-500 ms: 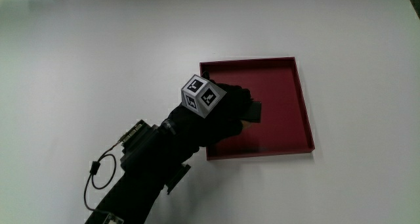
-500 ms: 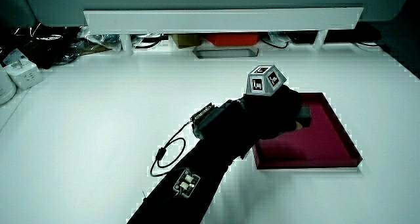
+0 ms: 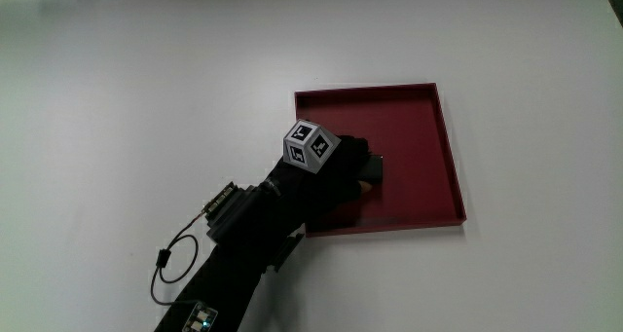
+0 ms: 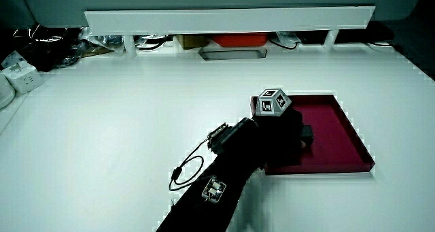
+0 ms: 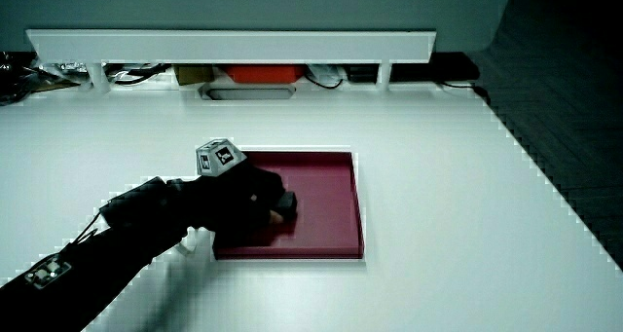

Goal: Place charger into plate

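The forearm (image 3: 243,244) is reaching in from the person's edge of the table (image 3: 146,98) and crossing the near rim of the plate (image 3: 450,166), a shallow red square tray. The hand (image 3: 336,171) is sitting low inside the plate, fingers curled around the charger (image 3: 374,165), a small dark block showing at the fingertips and lying at or just above the plate floor; contact cannot be confirmed. Judged risks: releasing while the charger is tilted is likely to let it tip or slide, and the glove dragging on withdrawal may catch the near rim and shift the plate.
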The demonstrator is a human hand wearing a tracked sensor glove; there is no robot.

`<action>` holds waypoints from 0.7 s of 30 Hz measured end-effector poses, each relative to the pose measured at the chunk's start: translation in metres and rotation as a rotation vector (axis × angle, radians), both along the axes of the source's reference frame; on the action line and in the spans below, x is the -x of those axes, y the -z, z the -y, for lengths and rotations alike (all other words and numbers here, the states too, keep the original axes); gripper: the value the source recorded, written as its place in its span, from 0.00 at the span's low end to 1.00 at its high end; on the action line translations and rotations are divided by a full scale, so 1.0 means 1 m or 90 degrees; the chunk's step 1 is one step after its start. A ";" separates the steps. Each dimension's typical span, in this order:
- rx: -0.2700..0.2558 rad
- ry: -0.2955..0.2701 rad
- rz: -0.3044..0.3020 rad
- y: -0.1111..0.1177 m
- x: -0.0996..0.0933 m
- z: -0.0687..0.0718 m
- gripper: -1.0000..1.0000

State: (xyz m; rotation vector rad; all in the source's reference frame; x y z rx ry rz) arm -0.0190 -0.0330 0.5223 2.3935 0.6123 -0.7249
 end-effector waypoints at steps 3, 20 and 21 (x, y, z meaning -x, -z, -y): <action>-0.001 0.002 0.005 -0.007 0.000 -0.001 0.50; -0.010 0.004 0.011 -0.012 -0.001 -0.007 0.45; -0.020 0.000 0.012 -0.010 -0.001 -0.006 0.42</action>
